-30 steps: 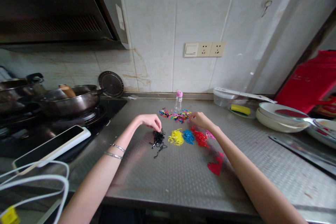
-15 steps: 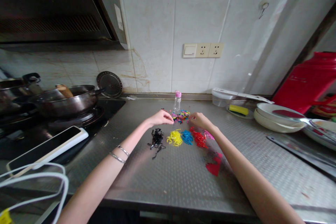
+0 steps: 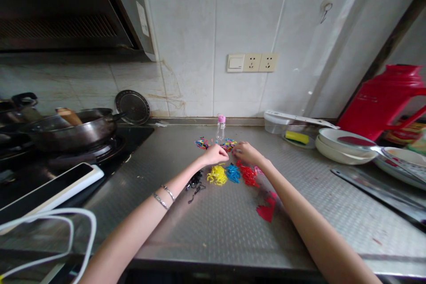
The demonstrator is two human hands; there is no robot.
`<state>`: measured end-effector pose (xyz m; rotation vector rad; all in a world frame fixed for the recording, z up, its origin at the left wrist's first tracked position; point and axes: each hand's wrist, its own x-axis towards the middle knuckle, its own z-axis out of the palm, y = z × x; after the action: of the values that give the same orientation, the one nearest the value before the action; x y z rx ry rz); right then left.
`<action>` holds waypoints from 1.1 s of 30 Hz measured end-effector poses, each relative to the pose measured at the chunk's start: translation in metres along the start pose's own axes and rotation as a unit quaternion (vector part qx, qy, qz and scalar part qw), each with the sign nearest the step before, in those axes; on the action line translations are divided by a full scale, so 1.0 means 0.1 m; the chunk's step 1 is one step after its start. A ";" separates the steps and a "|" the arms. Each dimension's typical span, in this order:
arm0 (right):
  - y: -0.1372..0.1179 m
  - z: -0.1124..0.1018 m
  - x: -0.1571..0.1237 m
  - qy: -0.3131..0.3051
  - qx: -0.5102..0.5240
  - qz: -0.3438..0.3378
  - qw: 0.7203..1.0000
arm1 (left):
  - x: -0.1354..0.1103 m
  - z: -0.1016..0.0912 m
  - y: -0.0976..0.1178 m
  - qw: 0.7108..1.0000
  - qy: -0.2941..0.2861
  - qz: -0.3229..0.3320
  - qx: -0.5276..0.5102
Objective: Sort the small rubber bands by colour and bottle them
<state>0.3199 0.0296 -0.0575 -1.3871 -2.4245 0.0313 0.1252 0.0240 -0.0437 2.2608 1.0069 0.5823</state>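
My left hand [image 3: 215,154] is closed in a pinch over the near side of a mixed-colour heap of small rubber bands [image 3: 201,143]. Whatever lies between its fingertips is too small to make out. Close by on the right, my right hand [image 3: 248,152] bends its fingers down at the heap's right end, fingertips together; what they hold is hidden. Nearer me lie sorted piles: black bands [image 3: 195,180], partly behind my left wrist, yellow bands [image 3: 217,175], blue bands [image 3: 233,173], red bands [image 3: 249,174] and a few pink bands [image 3: 258,170], mostly hidden by my right arm.
A small clear bottle with a pink cap [image 3: 220,128] stands behind the heap. A torn red piece [image 3: 266,209] lies on the metal counter [image 3: 213,235]. Left are a pan [image 3: 71,131] and a white cable [image 3: 91,230]; right are bowls [image 3: 342,148] and a red thermos [image 3: 382,102].
My left hand has moved right, closer to my right hand, uncovering the heap's left part. Its wrist now covers some black bands. My right hand stays at the heap. The view has shifted slightly.
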 end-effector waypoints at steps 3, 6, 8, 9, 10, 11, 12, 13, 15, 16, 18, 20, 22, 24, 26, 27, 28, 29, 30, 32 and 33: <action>-0.01 0.02 0.00 0.009 -0.015 -0.002 1.000 | 0.02 -0.09 -0.12 1.000 0.022 -0.008 -0.005; -0.03 0.04 -0.01 0.016 -0.033 0.019 0.999 | 0.03 -0.13 -0.19 1.000 0.004 -0.009 0.000; -0.04 0.05 -0.01 0.012 -0.045 0.042 0.998 | 0.02 -0.11 -0.18 1.000 -0.024 -0.007 0.010; -0.04 0.05 -0.02 0.009 -0.051 0.052 0.997 | 0.02 -0.10 -0.17 0.999 -0.038 -0.005 0.016; -0.05 0.06 -0.02 0.005 -0.057 0.060 0.997 | 0.02 -0.09 -0.15 0.998 -0.050 -0.005 0.025; -0.05 0.06 -0.02 0.001 -0.061 0.065 0.996 | 0.01 -0.08 -0.13 0.998 -0.058 -0.005 0.033; -0.06 0.07 -0.02 -0.002 -0.064 0.068 0.996 | 0.01 -0.07 -0.11 0.997 -0.063 -0.006 0.041; -0.07 0.08 -0.02 -0.006 -0.067 0.071 0.995 | 0.00 -0.06 -0.09 0.997 -0.065 -0.008 0.048; -0.08 0.10 -0.01 -0.014 -0.070 0.074 0.995 | 0.00 -0.05 -0.07 0.996 -0.066 -0.009 0.053; -0.09 0.11 -0.01 -0.017 -0.071 0.074 0.995 | 0.00 -0.05 -0.06 0.996 -0.067 -0.010 0.053; -0.08 0.10 0.00 -0.017 -0.071 0.071 0.995 | 0.00 -0.05 -0.07 0.996 -0.072 -0.014 0.049; -0.04 0.06 0.01 -0.005 -0.070 0.069 0.995 | 0.00 -0.07 -0.09 0.995 -0.083 -0.017 0.045; 0.04 -0.03 0.01 0.005 -0.066 0.075 0.995 | 0.01 -0.09 -0.10 0.994 -0.105 -0.017 0.036; 0.18 -0.15 -0.02 -0.007 -0.049 0.094 0.994 | 0.01 -0.13 -0.12 0.990 -0.139 -0.013 0.020; 0.34 -0.27 -0.07 -0.041 -0.013 0.129 0.991 | 0.00 -0.19 -0.11 0.986 -0.169 -0.011 0.005; 0.42 -0.33 -0.11 -0.074 0.013 0.145 0.987 | 0.00 -0.23 -0.10 0.984 -0.177 -0.010 -0.001; 0.50 -0.38 -0.15 -0.100 0.033 0.159 0.982 | -0.01 -0.26 -0.09 0.984 -0.179 -0.011 -0.005; 0.57 -0.41 -0.19 -0.118 0.050 0.172 0.977 | -0.02 -0.29 -0.08 0.984 -0.176 -0.013 -0.007; 0.62 -0.44 -0.23 -0.142 0.070 0.182 0.971 | -0.02 -0.33 -0.07 0.985 -0.169 -0.017 -0.007; 0.69 -0.47 -0.29 -0.174 0.114 0.189 0.960 | -0.03 -0.38 -0.06 0.989 -0.149 -0.025 -0.002; 0.71 -0.48 -0.30 -0.181 0.132 0.188 0.956 | -0.03 -0.40 -0.07 0.990 -0.135 -0.030 0.002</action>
<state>0.4075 0.0339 -0.0347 -1.8122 -2.2683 0.7356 0.0957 0.0396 -0.0196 2.2296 0.9353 0.2412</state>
